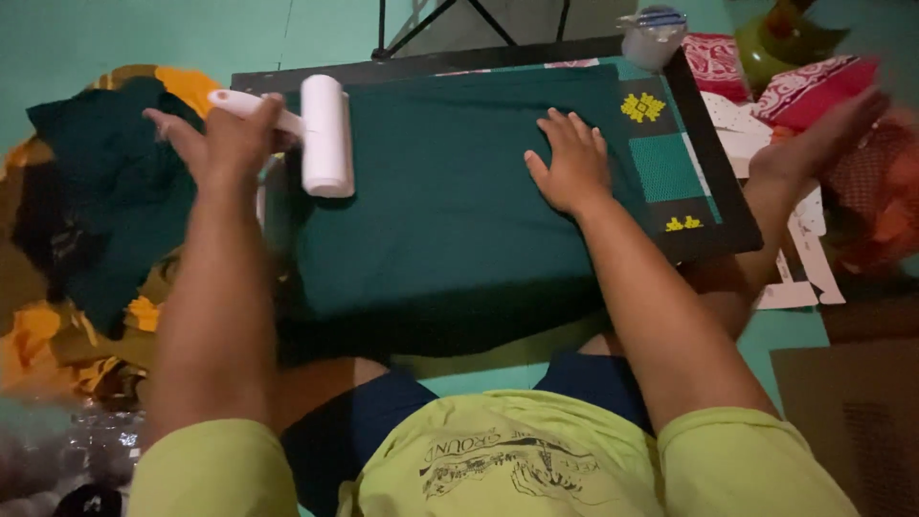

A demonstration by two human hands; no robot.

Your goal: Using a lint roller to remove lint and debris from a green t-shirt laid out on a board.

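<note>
Clamped around the white handle, my left hand [225,144] holds a lint roller [325,134] at upper left of the frame, its drum touching the dark green cloth [440,220]. My right hand [570,163] lies flat, fingers spread, pressing that cloth at upper centre on the black-edged board [723,182].

White lint roller [326,134] in left hand [225,144], right hand [571,163] flat on green cloth [440,220]

White lint roller [326,134] (upright) on green cloth [450,191]
</note>
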